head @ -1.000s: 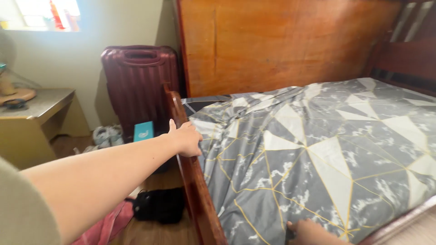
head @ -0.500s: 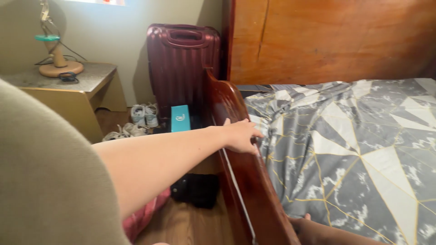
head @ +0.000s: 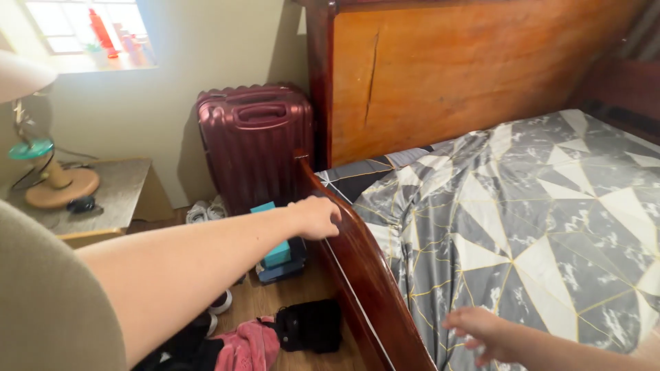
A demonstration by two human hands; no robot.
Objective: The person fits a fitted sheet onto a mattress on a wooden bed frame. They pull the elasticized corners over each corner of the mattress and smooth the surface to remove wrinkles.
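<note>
Bedroom, wooden bed at right: left hand, fingers curled, rests on the side rail mid-frame; right hand, fingers spread, hovers over the grey sheet at lower right

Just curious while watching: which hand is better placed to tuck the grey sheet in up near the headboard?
Probably the left hand: it rests on the wooden side rail close to the headboard, beside the grey patterned sheet. The right hand hovers lower down.

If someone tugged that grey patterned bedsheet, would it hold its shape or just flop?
The bedsheet would probably flop and bunch: it already wrinkles near the wooden side rail. It looks thin, so likely light. Draped over the mattress edge, it might slide rather than lift cleanly.
</note>
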